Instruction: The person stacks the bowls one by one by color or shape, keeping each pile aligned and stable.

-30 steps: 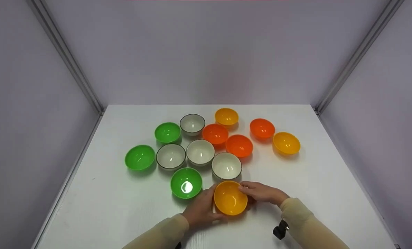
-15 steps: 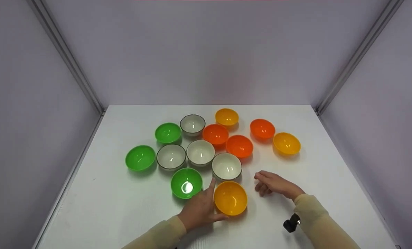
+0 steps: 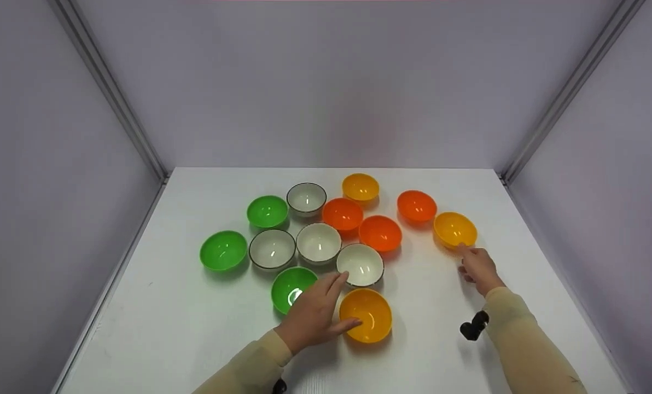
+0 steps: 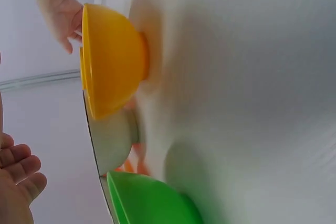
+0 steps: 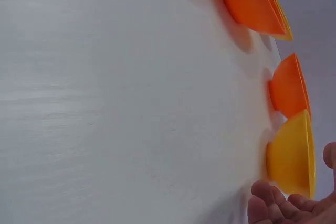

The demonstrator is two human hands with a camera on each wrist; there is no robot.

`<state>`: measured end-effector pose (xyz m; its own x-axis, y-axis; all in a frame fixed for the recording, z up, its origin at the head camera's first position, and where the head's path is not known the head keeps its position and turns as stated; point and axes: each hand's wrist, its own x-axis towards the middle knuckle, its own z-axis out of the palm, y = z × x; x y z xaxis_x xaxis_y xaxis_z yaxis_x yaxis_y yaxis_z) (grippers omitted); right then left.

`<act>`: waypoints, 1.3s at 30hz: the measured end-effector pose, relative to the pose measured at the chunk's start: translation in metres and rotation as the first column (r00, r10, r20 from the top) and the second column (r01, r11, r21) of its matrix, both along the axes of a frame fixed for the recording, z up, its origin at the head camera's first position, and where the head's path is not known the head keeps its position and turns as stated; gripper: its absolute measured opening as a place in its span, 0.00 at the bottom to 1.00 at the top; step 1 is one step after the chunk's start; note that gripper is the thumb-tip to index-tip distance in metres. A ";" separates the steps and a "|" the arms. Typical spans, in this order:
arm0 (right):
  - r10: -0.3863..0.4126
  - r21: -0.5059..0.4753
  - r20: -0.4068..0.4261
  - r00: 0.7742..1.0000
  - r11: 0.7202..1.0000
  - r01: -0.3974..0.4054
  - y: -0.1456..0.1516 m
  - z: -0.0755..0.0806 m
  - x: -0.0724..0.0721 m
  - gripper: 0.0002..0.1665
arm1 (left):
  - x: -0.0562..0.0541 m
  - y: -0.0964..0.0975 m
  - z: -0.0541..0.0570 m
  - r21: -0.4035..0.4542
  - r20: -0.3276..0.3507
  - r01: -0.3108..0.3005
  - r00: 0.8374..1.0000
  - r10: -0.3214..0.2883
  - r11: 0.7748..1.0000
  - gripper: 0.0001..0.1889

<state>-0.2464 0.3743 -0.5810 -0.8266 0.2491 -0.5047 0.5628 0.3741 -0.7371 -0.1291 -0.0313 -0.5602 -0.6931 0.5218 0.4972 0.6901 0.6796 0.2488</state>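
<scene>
In the head view my left hand (image 3: 310,314) hovers with straight fingers between a green bowl (image 3: 289,284) and a yellow-orange bowl (image 3: 372,323), overlapping both. The left wrist view shows the same yellow-orange bowl (image 4: 113,59) standing upright, with the left fingers (image 4: 21,163) raised apart from it and holding nothing. At the right, my right hand (image 3: 478,268) has its fingertips right at the near rim of another yellow-orange bowl (image 3: 454,229). The right wrist view shows the fingers beside that bowl (image 5: 291,156), the thumb spread away from them.
Several white bowls with dark rims (image 3: 319,242) stand mid-table, close to orange bowls (image 3: 380,232). Two more green bowls (image 3: 223,250) are at the left. A third orange bowl (image 3: 416,206) and a yellow-orange bowl (image 3: 360,187) stand farther back. Walls enclose the white table (image 3: 156,328).
My right hand has left the front yellow-orange bowl and moved right and away to the far-right one. My left hand has let go of the front bowl and risen slightly.
</scene>
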 end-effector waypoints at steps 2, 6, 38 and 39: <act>-0.046 -0.024 0.007 0.999 0.999 0.046 0.004 -0.001 -0.003 0.51 | -0.003 -0.001 0.001 0.006 -0.014 0.001 1.000 0.000 1.000 0.47; -0.094 -0.061 0.029 0.995 0.994 0.095 0.009 -0.004 -0.010 0.50 | -0.009 -0.003 0.002 0.024 -0.051 0.000 0.999 0.001 1.000 0.47; -0.122 -0.274 -0.043 0.992 0.956 0.105 0.019 -0.013 -0.029 0.34 | -0.014 -0.007 -0.003 -0.008 -0.032 -0.022 0.999 0.022 1.000 0.46; -0.123 -0.276 -0.049 0.991 0.955 0.105 0.018 -0.013 -0.029 0.34 | -0.014 -0.006 -0.003 -0.005 -0.033 -0.022 0.999 0.022 1.000 0.46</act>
